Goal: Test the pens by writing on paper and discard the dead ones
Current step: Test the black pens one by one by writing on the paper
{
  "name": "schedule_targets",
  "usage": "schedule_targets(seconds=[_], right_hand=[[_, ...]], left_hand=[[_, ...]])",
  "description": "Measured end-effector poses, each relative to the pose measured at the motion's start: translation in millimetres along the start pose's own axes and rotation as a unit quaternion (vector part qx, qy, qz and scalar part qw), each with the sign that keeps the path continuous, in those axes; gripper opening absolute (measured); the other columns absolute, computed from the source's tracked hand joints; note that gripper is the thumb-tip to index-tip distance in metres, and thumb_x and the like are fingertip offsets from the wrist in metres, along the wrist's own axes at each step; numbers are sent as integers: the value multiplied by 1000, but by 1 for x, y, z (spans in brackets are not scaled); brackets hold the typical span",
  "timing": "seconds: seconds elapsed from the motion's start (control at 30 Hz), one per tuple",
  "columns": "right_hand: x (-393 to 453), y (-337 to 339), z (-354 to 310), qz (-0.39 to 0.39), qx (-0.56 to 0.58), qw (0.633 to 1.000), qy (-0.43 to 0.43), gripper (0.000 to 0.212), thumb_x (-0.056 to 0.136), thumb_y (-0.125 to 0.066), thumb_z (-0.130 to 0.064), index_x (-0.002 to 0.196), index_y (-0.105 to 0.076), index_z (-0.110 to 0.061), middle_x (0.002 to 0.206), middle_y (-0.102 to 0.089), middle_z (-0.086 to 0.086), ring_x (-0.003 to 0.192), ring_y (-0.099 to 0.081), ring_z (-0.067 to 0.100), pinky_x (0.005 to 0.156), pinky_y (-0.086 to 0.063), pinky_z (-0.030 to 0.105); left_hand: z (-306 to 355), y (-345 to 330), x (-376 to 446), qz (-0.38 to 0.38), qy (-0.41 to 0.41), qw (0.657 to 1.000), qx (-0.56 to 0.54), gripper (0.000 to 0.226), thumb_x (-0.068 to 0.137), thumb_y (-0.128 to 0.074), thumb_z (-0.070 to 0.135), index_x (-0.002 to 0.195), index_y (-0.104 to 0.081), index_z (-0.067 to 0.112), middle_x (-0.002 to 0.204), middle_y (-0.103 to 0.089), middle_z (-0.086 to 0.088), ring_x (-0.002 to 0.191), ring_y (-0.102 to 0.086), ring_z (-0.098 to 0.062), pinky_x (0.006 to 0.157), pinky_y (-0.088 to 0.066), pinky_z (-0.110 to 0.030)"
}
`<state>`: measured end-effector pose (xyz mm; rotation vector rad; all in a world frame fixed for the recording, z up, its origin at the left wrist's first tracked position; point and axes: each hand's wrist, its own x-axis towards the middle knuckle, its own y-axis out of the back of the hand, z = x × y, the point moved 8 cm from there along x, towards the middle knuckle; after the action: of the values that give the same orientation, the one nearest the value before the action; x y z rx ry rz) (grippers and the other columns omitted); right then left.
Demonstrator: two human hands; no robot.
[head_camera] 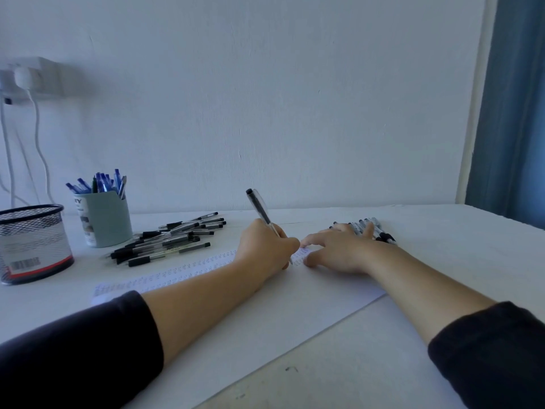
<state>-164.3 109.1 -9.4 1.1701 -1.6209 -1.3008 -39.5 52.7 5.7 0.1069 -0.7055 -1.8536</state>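
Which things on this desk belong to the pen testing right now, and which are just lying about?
In the job:
left hand writing with the pen
right hand steadying the paper
pile of black pens
row of pens beyond the right hand
blue pens in the green cup
mesh basket, possibly for discards

Lying about:
wall charger and cables
blue curtain

The bench (442, 261) is open along its right edge and near right corner, with bare surface a hand could cross. At the far left corner a wire-mesh basket (34, 243) and a cup of blue pens (103, 214) stand upright. A loose pile of black pens (168, 240) spreads beside them. A row of pens (380, 230) lies near the far edge, right of centre. Both forearms cross the paper (265, 305) in the middle.
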Motion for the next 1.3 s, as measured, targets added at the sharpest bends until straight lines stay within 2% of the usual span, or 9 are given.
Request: schedule_targets(seconds=[0.3,0.5,0.67,0.73,0.87,1.0,1.13,1.3], right_hand=[[-2,0,-1,-1,-2,1000,-1,42,93,-41,-40,135,-41,-48,153,-31,-2,146,6,15,101,24,64],[-2,0,0,-1,5,1000,-1,42,93,-42,-39,134,-42,-47,153,-30,-1,146,7,16,101,25,64],[-2,0,0,1,4,1000,-2,43,92,-42,-39,134,-42,-48,152,-31,-2,146,7,15,102,25,64],[-2,0,0,0,4,1000,-1,43,92,-42,-39,134,-41,-48,153,-31,-2,146,8,15,101,25,64],[-2,0,0,-2,5,1000,0,43,93,-42,-40,135,-41,-47,153,-30,-3,146,7,15,102,25,64],[-3,1,0,1,19,1000,0,42,93,-43,-39,134,-42,-47,153,-30,-1,146,8,13,101,26,62],[-4,0,0,-4,19,1000,0,42,93,-43,-40,134,-42,-47,153,-30,-3,146,9,13,101,27,62],[-4,1,-1,-9,6,1000,-7,47,94,-36,-25,135,-41,-48,153,-28,1,146,11,15,102,26,63]], left_hand=[[0,2,-1,8,0,1000,2,11,76,-56,12,66,-60,9,49,-60,-1,42,-44,-10,44,-33,-16],[1,0,-3,1,-2,1000,7,15,75,-57,11,60,-58,10,45,-58,0,39,-42,-9,43,-32,-16],[-1,1,-1,5,4,1000,3,7,75,-56,12,70,-59,7,47,-58,0,33,-40,-6,41,-30,-14],[0,1,-2,5,0,1000,4,7,74,-56,12,68,-59,8,45,-56,0,30,-38,-4,39,-29,-13],[2,-1,-3,-1,-5,1000,6,13,74,-57,11,62,-57,10,45,-57,0,36,-40,-7,43,-31,-16],[1,0,-3,5,-2,1000,7,6,74,-56,12,71,-58,8,44,-55,1,28,-36,-2,36,-27,-12],[3,0,-4,2,-7,1000,5,9,76,-55,11,67,-57,8,47,-55,-1,25,-35,-1,32,-25,-10],[4,-2,-6,-7,-10,1000,11,8,74,-58,15,70,-59,9,47,-57,1,28,-35,-2,38,-28,-13]])
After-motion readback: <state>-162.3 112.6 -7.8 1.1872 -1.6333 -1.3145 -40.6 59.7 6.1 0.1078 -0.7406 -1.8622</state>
